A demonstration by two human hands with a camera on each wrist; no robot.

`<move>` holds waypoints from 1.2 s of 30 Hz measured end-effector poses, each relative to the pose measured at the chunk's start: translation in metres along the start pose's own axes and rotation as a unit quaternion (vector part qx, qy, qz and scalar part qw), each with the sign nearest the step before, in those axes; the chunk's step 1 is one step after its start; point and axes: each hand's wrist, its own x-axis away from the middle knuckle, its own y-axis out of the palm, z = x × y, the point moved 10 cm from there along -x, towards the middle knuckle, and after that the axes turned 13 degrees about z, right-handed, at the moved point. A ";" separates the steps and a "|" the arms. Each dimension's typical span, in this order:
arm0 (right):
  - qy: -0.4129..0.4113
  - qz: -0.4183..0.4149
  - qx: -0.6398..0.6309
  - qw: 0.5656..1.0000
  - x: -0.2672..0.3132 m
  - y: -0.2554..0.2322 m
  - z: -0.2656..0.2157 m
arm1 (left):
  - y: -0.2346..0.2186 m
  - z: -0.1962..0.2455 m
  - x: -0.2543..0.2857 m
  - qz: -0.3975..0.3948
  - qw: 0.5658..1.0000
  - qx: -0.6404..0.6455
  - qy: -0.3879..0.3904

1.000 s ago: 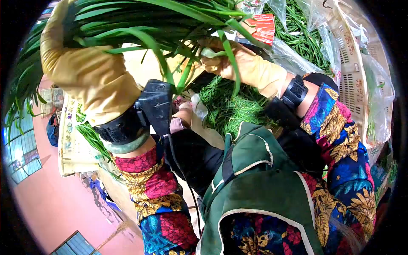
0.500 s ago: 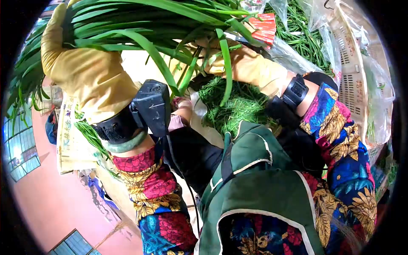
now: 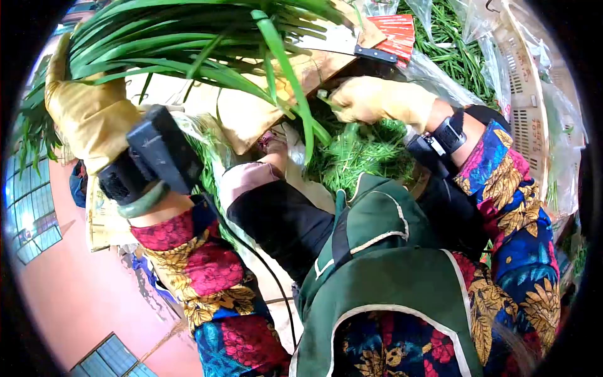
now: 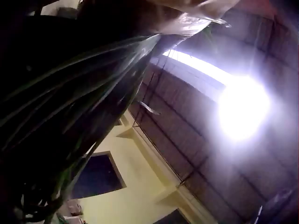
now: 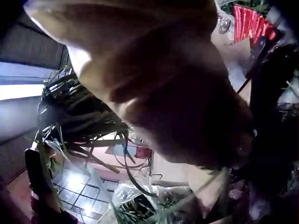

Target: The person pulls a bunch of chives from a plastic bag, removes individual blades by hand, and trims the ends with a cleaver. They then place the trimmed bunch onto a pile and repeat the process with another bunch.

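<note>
My left hand (image 3: 94, 119), in a yellow glove, holds up a thick bundle of long flat green leaves, like garlic chives (image 3: 169, 47), at the upper left. Their tips hang past the hand on the left, and a few loose leaves droop on the right. The bundle also fills the dark left side of the left wrist view. Lower and apart from the bundle is my right hand (image 3: 383, 103), also gloved, over a heap of green trimmings (image 3: 361, 157). Its fingers are curled, and a pale-ended leaf scrap (image 3: 322, 94) sticks out at them; the inner fingers are hidden.
A black-handled knife (image 3: 375, 54) lies on the wooden board (image 3: 308, 72). Behind it is a red striped packet (image 3: 394, 38). At right, a cream plastic crate (image 3: 527, 119) lined with clear bags stands by bagged green leaves (image 3: 455, 56). Another person's hand (image 3: 271, 146) shows below the board.
My right hand has come away from the bundle, down and right over the trimmings. The left hand has shifted left with the bundle, uncovering the board and knife.
</note>
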 end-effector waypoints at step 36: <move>0.093 0.023 0.054 0.994 0.017 -0.057 0.041 | -0.011 -0.052 -0.007 0.023 0.873 0.416 -0.253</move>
